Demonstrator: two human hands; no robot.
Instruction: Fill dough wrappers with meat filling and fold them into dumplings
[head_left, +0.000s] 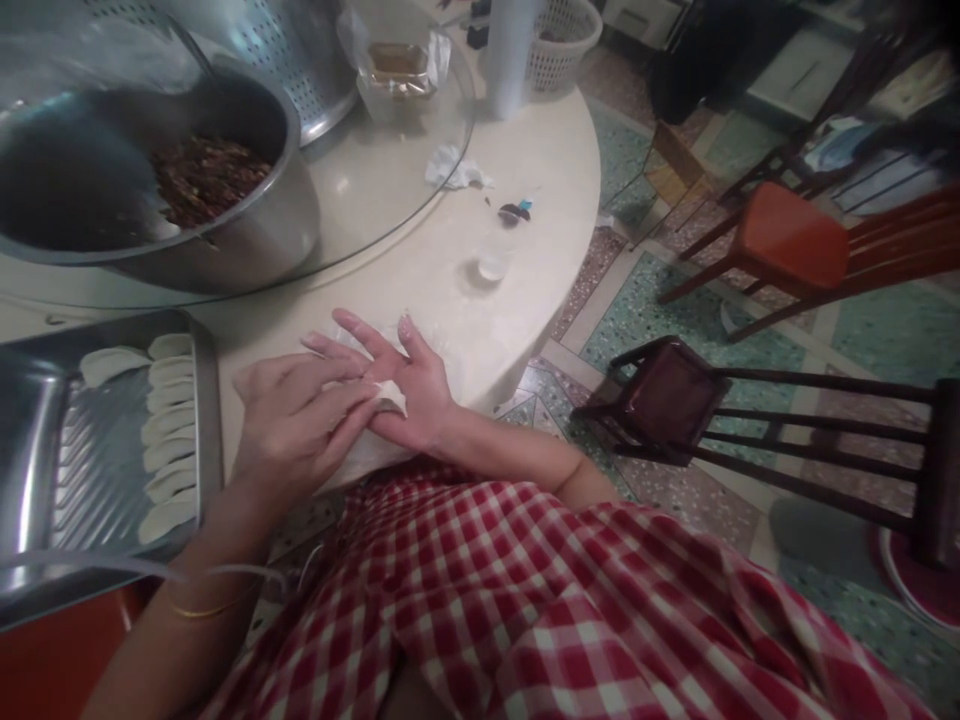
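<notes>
My right hand (409, 385) is palm up with its fingers spread, and its skin looks dusted with flour. Against that palm sits a small white dumpling (391, 396), partly hidden by fingers. My left hand (304, 410) reaches across from the left, its thumb and fingertips closed in a pinch on the dumpling. To the left, a metal tray (208, 400) bears a row of pale folded dumplings (171, 425) along its right side, with one more beside the row. A large metal pot (289, 220) behind my left hand contains dark chopped filling (214, 180).
The pot stands on a glass turntable (360, 210) on a round cream table. A bagged container (401, 65), crumpled tissue (454, 168), small white cup (493, 265) and white basket (566, 45) are on the table. Wooden chairs, one dark (667, 400), one orange-brown (795, 240), stand right.
</notes>
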